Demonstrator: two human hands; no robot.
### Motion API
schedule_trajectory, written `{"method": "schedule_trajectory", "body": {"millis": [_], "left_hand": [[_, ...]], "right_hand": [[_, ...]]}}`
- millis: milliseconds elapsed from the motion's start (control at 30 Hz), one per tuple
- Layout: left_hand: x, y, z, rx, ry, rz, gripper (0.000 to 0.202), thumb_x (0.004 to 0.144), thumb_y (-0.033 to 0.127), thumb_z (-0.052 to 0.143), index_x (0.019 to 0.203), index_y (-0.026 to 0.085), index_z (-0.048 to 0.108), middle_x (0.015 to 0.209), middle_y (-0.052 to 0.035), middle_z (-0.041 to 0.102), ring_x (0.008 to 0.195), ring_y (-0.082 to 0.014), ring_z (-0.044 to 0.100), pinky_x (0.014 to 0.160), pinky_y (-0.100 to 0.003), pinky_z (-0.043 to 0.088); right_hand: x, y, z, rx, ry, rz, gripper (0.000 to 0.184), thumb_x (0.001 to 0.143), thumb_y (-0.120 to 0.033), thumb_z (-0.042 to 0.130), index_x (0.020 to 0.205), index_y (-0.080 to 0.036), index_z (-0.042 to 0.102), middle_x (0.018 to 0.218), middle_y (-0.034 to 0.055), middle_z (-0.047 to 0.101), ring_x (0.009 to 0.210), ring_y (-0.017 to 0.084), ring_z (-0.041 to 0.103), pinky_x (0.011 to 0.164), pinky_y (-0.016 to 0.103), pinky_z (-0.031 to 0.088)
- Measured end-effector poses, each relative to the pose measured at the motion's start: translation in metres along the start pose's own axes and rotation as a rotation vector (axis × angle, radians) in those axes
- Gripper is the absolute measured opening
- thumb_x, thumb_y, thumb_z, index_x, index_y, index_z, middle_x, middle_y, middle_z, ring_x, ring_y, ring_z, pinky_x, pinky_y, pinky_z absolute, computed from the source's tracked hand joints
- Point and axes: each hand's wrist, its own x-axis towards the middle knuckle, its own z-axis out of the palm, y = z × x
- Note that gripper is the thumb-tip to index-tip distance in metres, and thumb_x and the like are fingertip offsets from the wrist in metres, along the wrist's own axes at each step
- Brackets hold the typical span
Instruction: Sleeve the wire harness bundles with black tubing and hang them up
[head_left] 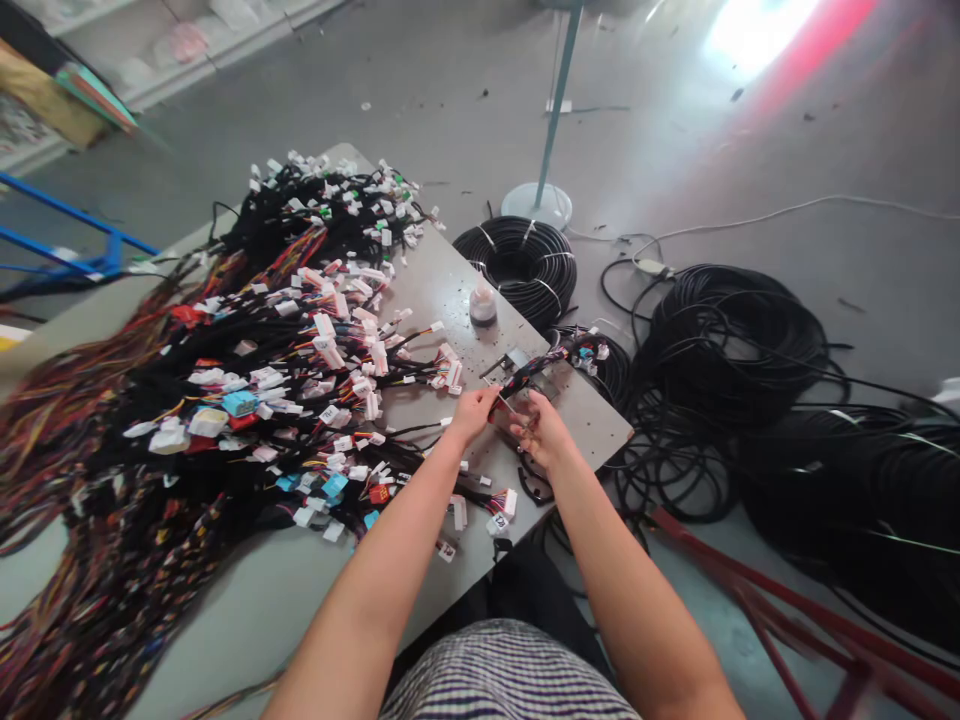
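Observation:
My left hand [474, 410] and my right hand [541, 425] meet over the right end of the grey table [442, 290]. Both are closed on a thin black wire harness [536, 372] with red strands, which runs up and to the right from my fingers to a cluster of white connectors [589, 352]. My left fingers pinch the harness near its lower end. My right fingers curl around it just to the right. A small metal fixture [516, 360] lies on the table just behind the harness.
A large heap of black and coloured wire harnesses [247, 380] with white connectors covers the table's left and middle. A small white jar [483, 303] stands near the far edge. Coils of black cable [525, 262] lie on the floor at right, beside a fan stand [537, 203].

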Motion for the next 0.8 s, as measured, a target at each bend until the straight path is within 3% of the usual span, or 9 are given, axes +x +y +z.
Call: {"method": "schedule_trajectory", "body": {"millis": [67,133,233,300,367,500,600,700,800], "left_hand": [[0.002,-0.006,0.005,-0.026,0.029,0.011,0.057,0.079,0.068,0.052,0.06,0.014,0.058,0.045,0.0034,0.041,0.043,-0.0083,0.036,0.043,-0.022,0.025],[0.006,-0.011,0.008,-0.056,0.075,0.02,0.056,0.08,0.067,0.051,0.064,0.015,0.059,0.047,0.0039,0.042,0.043,-0.0085,0.036,0.043,-0.022,0.026],[0.011,-0.014,0.01,-0.061,0.137,-0.013,0.053,0.086,0.063,0.046,0.072,0.015,0.061,0.05,0.0024,0.047,0.043,-0.0095,0.037,0.044,-0.023,0.027],[0.013,-0.012,0.009,-0.011,0.174,-0.05,0.052,0.089,0.06,0.043,0.065,0.016,0.058,0.048,0.0012,0.047,0.043,-0.0103,0.038,0.044,-0.023,0.026],[0.012,-0.008,0.008,0.032,0.186,-0.097,0.054,0.091,0.058,0.043,0.057,0.018,0.053,0.046,0.0,0.045,0.043,-0.0108,0.038,0.043,-0.024,0.025],[0.007,0.002,0.008,-0.051,0.098,-0.224,0.056,0.093,0.059,0.039,0.059,0.018,0.054,0.048,-0.0031,0.051,0.04,-0.0112,0.038,0.043,-0.025,0.025],[0.005,0.006,0.009,-0.089,0.09,-0.249,0.058,0.093,0.062,0.037,0.06,0.018,0.054,0.047,-0.0035,0.051,0.039,-0.011,0.038,0.042,-0.025,0.025],[0.005,0.007,0.008,-0.109,0.076,-0.249,0.06,0.092,0.064,0.036,0.059,0.018,0.053,0.047,-0.0043,0.053,0.039,-0.0112,0.039,0.042,-0.025,0.026],[0.005,0.007,0.006,-0.089,0.064,-0.255,0.063,0.091,0.068,0.036,0.056,0.018,0.052,0.047,-0.0048,0.053,0.037,-0.0103,0.037,0.041,-0.026,0.025]], "right_hand": [[0.001,0.007,0.004,0.092,0.113,-0.126,0.018,0.083,-0.034,0.056,0.088,-0.018,0.051,0.073,0.0002,0.059,0.052,0.008,0.054,0.036,0.015,0.028],[0.003,0.018,0.01,0.14,0.123,-0.212,0.017,0.077,-0.03,0.058,0.086,-0.017,0.052,0.072,-0.0001,0.06,0.051,0.007,0.053,0.036,0.015,0.028],[0.005,0.039,0.027,0.178,0.118,-0.215,0.023,0.072,-0.027,0.057,0.091,-0.017,0.051,0.069,-0.0016,0.059,0.045,0.006,0.048,0.035,0.015,0.027],[0.008,0.049,0.035,0.195,0.197,-0.27,0.03,0.071,-0.026,0.054,0.099,-0.019,0.048,0.067,-0.0046,0.057,0.042,0.006,0.046,0.036,0.015,0.03],[0.011,0.047,0.028,0.045,0.17,-0.316,0.031,0.071,-0.027,0.052,0.101,-0.02,0.048,0.066,-0.0048,0.057,0.042,0.007,0.047,0.036,0.017,0.031],[0.023,-0.014,-0.029,-0.878,-0.271,-0.284,0.019,0.068,-0.028,0.056,0.084,-0.018,0.06,0.06,0.001,0.06,0.041,0.013,0.048,0.036,0.023,0.033],[0.037,-0.079,-0.056,-1.141,-0.241,-0.528,0.01,0.073,-0.02,0.051,0.072,-0.019,0.061,0.056,0.0029,0.059,0.047,0.015,0.049,0.048,0.027,0.042],[0.05,-0.117,-0.045,-1.471,-0.219,-0.973,0.018,0.08,-0.014,0.045,0.076,-0.016,0.063,0.08,0.0099,0.066,0.075,0.021,0.059,0.077,0.034,0.049],[0.056,-0.124,-0.024,-1.73,-0.259,-1.176,0.031,0.075,-0.01,0.055,0.103,-0.011,0.065,0.118,0.0175,0.06,0.107,0.03,0.053,0.096,0.043,0.041]]}}
